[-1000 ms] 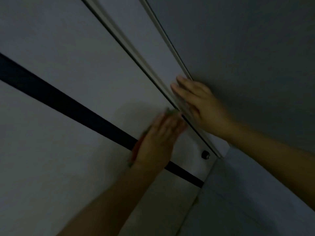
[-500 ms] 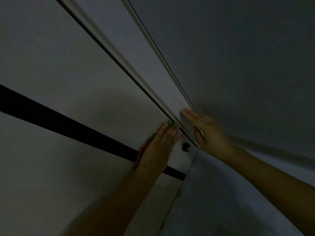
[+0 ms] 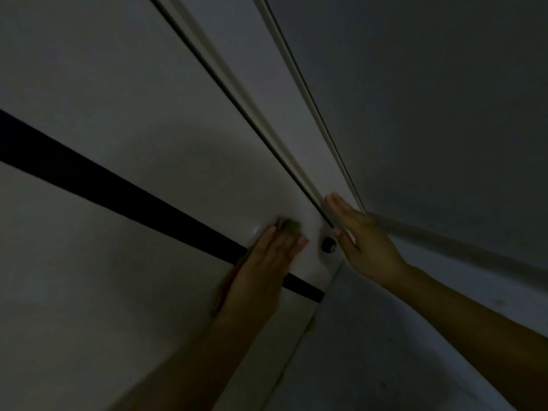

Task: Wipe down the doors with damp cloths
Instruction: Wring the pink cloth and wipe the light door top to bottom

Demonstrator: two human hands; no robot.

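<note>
landmark: small dark knob (image 3: 327, 244) on the pale door (image 3: 148, 99) | left of knob: left hand (image 3: 264, 268) flat on a green cloth (image 3: 289, 226), covering the black stripe (image 3: 118, 185) | right of knob: right hand (image 3: 363, 238) flat against the door frame (image 3: 314, 134) | above knob: bare door panel, open | between hands: narrow gap holding only the knob

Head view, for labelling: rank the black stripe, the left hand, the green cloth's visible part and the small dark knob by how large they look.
1. black stripe
2. left hand
3. green cloth, mostly hidden under the hand
4. dark knob, close to the cloth's visible part in size
</note>
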